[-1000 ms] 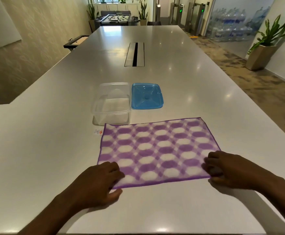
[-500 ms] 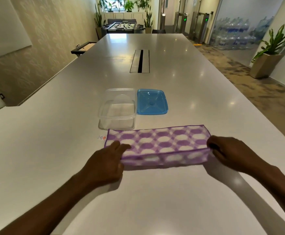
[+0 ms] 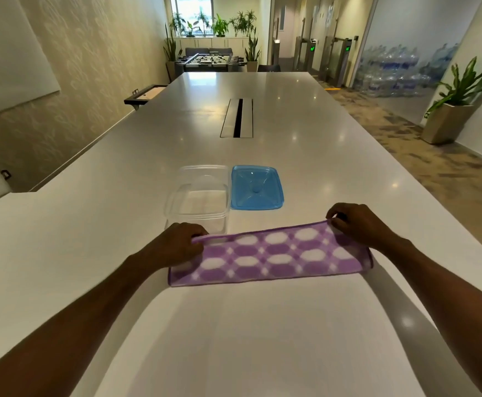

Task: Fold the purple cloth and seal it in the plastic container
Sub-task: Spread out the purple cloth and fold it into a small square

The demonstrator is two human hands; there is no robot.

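The purple-and-white patterned cloth is seen lying folded in half on the long white table, a long strip. Its far left corner is pinched by the left hand, its far right corner by the right hand. Just beyond, the clear square plastic container is stood open, the blue square lid laid touching its right side

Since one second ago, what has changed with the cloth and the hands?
Both hands, left hand and right hand, carried the near edge of the purple cloth away from the person onto the far edge, folding it in half. They still pinch its corners. The clear container and blue lid stayed put.
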